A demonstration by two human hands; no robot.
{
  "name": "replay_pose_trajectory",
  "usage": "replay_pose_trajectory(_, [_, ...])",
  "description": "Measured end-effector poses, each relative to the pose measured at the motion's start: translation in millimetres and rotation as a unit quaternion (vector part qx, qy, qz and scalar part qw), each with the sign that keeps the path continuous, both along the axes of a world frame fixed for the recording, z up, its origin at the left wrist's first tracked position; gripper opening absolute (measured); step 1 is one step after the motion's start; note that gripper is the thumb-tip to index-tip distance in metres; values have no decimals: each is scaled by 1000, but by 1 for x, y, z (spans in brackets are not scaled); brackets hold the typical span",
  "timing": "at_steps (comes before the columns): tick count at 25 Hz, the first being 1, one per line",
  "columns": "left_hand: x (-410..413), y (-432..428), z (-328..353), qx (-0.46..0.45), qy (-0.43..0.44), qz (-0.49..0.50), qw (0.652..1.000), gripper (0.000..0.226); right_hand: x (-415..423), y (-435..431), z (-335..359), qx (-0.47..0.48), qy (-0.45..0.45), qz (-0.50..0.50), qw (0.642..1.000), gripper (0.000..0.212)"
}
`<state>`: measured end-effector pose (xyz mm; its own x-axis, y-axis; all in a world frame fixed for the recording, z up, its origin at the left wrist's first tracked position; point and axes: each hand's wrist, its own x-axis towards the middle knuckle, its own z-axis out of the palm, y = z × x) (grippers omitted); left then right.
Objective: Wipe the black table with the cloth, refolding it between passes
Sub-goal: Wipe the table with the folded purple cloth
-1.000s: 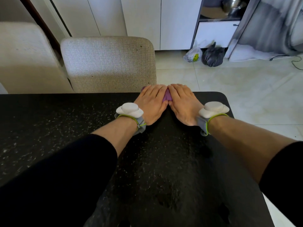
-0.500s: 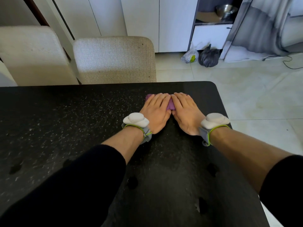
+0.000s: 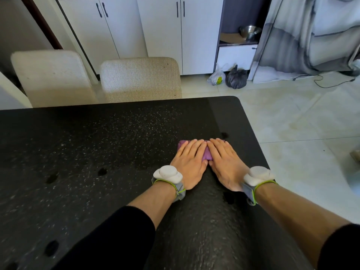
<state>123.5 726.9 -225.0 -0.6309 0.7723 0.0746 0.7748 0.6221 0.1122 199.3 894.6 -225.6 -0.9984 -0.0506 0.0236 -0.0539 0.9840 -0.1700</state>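
Both hands lie flat, side by side, on a purple cloth [image 3: 206,155] on the black table [image 3: 97,143], towards its right end and well back from the far edge. The left hand [image 3: 190,162] and right hand [image 3: 224,162] have straight fingers pressing down on the cloth, not curled round it, and their thumbs almost meet at its near edge. The hands cover most of the cloth, so only a strip between them and a corner past the left fingers show; how it is folded cannot be told. Each wrist wears a grey band with a white puck [image 3: 168,175]. Two beige chairs [image 3: 141,78] stand at the table's far side, white cupboards [image 3: 161,32] behind them, and a dark bag [image 3: 235,78] sits on the tiled floor.
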Motion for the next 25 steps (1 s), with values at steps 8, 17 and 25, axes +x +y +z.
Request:
replay_pose_trajectory(8, [18,-9,1,-8,11,-20,1000,67,24,-4,0,-17,1,-1,1000,64])
replay_pose_trajectory(17, [-58,45,-5,4,28,10,1000,69,-60,46,-4,-27,15,-5,1000,62])
replay_pose_trajectory(25, [-156,104,-5,-3,30,32,999,73,-162,99,-3,-35,18,-2,999,61])
